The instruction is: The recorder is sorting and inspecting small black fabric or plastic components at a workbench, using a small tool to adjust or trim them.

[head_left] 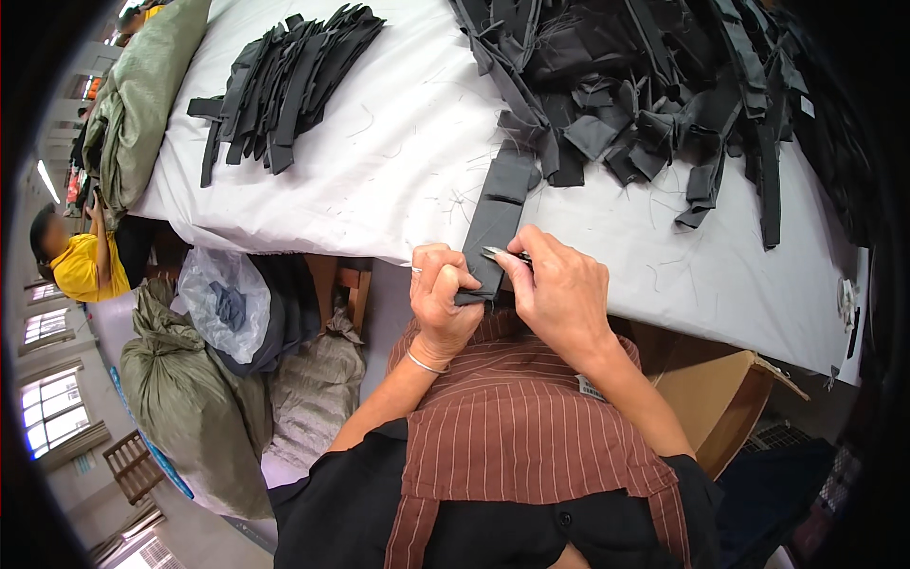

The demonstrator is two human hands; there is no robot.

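Note:
My left hand (444, 299) is closed round the near end of a folded black fabric strip (495, 211), beyond the table's front edge. The strip's far part runs up onto the white table, where it meets other black strips. In my right hand (564, 289) is a pair of small metal thread snips (493, 251), mostly hidden by my fingers. Their pointed tips lie against the strip, close beside my left hand. My right thumb and forefinger are pressed together on the snips.
A heap of tangled black strips (607, 123) covers the table's back right. At the back left lies a neater bundle (289, 90) of them. Loose threads dot the white cloth (398, 114). Below stand sacks (180, 379) and a cardboard box (706, 398). A person in yellow (90, 266) is far left.

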